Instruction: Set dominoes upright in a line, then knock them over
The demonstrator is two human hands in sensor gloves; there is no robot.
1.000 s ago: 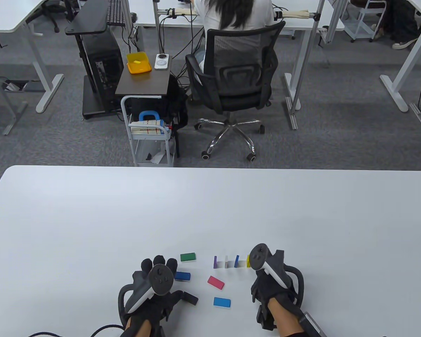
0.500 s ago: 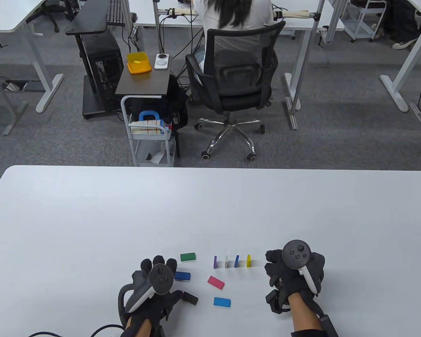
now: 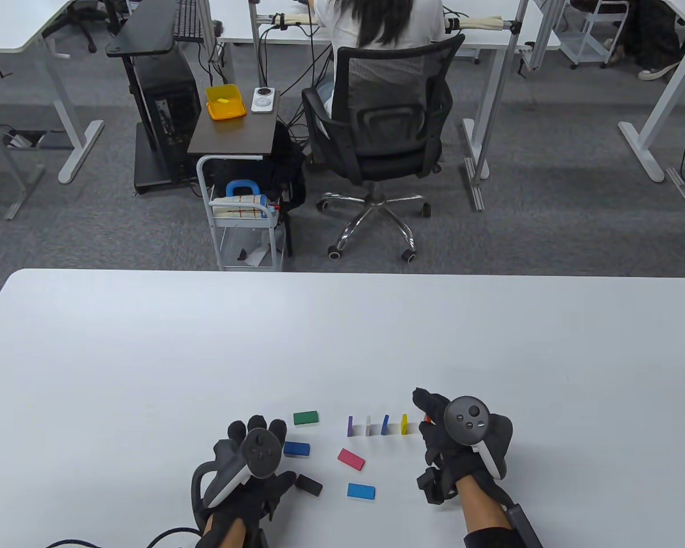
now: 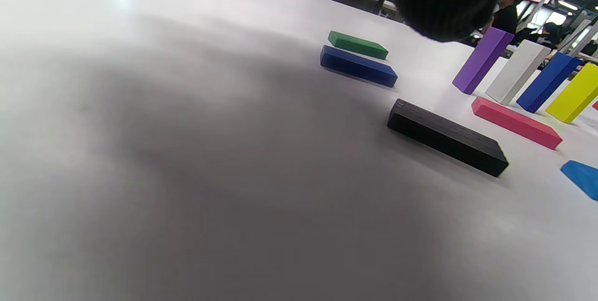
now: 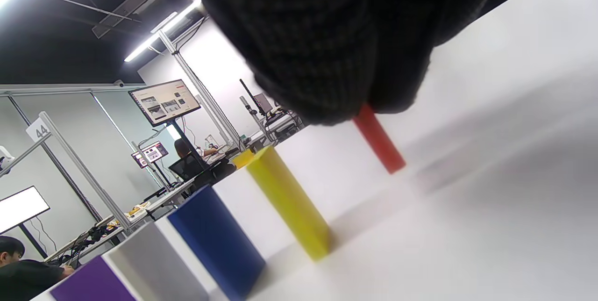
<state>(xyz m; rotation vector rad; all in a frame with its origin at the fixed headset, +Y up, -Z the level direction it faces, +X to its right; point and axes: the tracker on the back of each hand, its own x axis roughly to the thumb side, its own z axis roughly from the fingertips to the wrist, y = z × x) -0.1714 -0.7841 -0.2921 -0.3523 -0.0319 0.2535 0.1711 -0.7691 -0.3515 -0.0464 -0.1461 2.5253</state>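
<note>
Four dominoes stand upright in a row: purple (image 3: 350, 426), white (image 3: 368, 425), blue (image 3: 385, 424) and yellow (image 3: 404, 424). My right hand (image 3: 429, 423) is just right of the yellow one. In the right wrist view it pinches a red domino (image 5: 379, 146) upright from above, its lower end at the table beside the yellow domino (image 5: 289, 203). My left hand (image 3: 274, 442) rests flat on the table and holds nothing. Its fingers lie beside a dark blue domino (image 3: 297, 448), and a black domino (image 3: 309, 484) lies by its thumb.
More dominoes lie flat: green (image 3: 306, 418), pink (image 3: 351, 459) and light blue (image 3: 361, 491). The white table (image 3: 342, 342) stretches away behind the row. Beyond its far edge are a cart (image 3: 245, 228) and a seated person on an office chair (image 3: 382, 131).
My right hand left the yellow domino, swung out to the right, then came back left to the row's right end with the red domino. The left hand has not moved.
</note>
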